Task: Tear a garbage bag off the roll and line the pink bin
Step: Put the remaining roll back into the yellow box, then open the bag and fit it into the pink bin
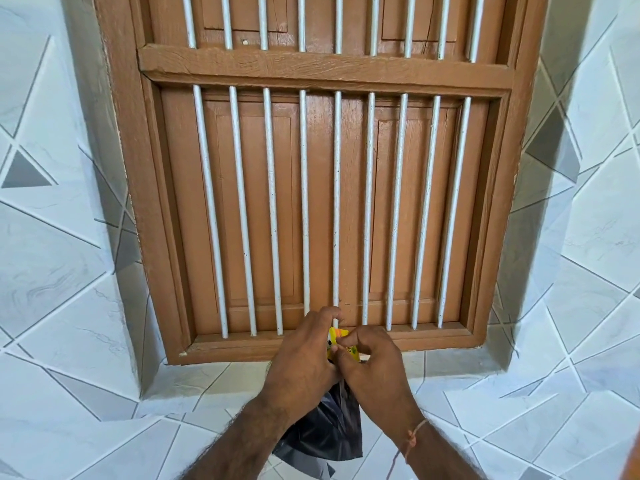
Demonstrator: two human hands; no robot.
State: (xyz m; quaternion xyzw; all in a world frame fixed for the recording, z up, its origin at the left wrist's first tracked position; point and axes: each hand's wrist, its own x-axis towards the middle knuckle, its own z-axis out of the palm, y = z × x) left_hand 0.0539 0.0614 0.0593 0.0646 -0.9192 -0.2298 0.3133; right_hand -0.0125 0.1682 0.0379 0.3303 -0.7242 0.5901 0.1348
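head view: roll (pixel 341 344) mostly behind hands

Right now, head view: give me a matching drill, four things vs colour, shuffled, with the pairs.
Things:
1. window bars
2. window frame
3. garbage bag hanging below the left hand and right hand
4. roll label between the hands

Colours:
A. yellow
B. brown
C. white
D. black

Pairs: 1-C, 2-B, 3-D, 4-A
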